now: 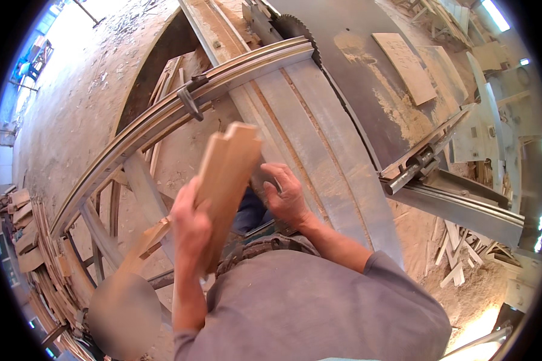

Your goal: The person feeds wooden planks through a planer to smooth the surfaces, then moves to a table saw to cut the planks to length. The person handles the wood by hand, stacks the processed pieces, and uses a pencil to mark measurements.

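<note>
My left hand (193,225) is closed around a short wooden board (232,174) with a notched upper end, held up tilted in front of my body. The board is slightly smeared by motion, and a second piece may lie against it. Just to its right, my right hand (288,198) holds nothing; its fingers are bent and apart, near the edge of the grey sliding saw table (337,162). Beyond both hands runs the curved-looking metal fence (253,66) with a stop (190,103) on it. At its far end stands a toothed circular saw blade (298,30).
A flat board (404,67) lies on the dusty dark saw top (367,36) at the far right. Offcuts (454,256) are heaped on the floor at right. Stacked wood strips (45,277) lie at left, near another wooden piece (141,246). A blurred patch hides the lower left.
</note>
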A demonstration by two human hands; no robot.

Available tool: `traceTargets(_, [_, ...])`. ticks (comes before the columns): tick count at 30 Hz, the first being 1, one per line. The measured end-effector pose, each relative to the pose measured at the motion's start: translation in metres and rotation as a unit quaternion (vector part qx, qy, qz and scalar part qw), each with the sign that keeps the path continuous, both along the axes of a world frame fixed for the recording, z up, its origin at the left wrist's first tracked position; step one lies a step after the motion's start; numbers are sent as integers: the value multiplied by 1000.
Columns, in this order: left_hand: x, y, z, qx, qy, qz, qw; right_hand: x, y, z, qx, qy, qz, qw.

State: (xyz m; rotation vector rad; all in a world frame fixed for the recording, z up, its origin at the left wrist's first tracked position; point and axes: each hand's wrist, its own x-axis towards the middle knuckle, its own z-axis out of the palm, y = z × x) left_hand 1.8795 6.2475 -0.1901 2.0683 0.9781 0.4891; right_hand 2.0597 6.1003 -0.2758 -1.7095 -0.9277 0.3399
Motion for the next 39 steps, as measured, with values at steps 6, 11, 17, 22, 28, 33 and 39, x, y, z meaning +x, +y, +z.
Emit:
traceTargets(6, [194, 36, -41, -190, 77, -250, 946, 56, -38, -20, -89, -73, -143, 983])
traceTargets(11, [260, 18, -98, 167, -115, -136, 970, 98, -60, -29, -172, -210, -135, 953])
traceTargets(17, [122, -38, -116, 159, -237, -137, 948, 128, -36, -47, -224, -266, 64, 935])
traceTargets(22, [31, -80, -173, -20, -59, -38, 997, 144, 1, -67, -226, -287, 88, 927])
traceTargets(28, [21, -70, -300, -198, -1, 98, 975, 135, 2, -71, -264, -288, 82, 917])
traceTargets(33, [53, -60, -401, -254, 34, 131, 958, 138, -10, -78, -270, -299, 89, 911])
traceTargets(39, [71, -69, -428, -342, 74, 205, 914, 132, -27, -83, -290, -274, 81, 913])
